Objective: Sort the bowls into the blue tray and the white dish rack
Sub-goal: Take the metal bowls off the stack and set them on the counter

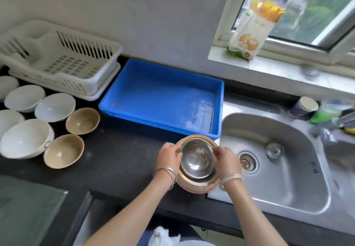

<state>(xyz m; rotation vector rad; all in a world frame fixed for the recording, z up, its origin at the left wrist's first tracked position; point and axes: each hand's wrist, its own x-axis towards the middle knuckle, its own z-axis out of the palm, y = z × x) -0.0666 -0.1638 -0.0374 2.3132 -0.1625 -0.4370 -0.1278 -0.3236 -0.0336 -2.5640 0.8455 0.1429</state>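
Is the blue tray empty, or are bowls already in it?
Empty. The blue tray shows only its bare floor; no bowl lies inside.

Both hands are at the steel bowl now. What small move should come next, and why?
Probably lift the steel bowl out of the tan bowl it sits in. The left hand and right hand pinch its rim, and nested bowls of two kinds likely need sorting apart. The blue tray lies just behind, with nothing in it.

I log: grey wall (153, 15); window (307, 5) at right, daylight through it; white sill (269, 69) below, printed packet (251, 28) standing on it; black counter (115, 159); steel sink (288, 188) set into it
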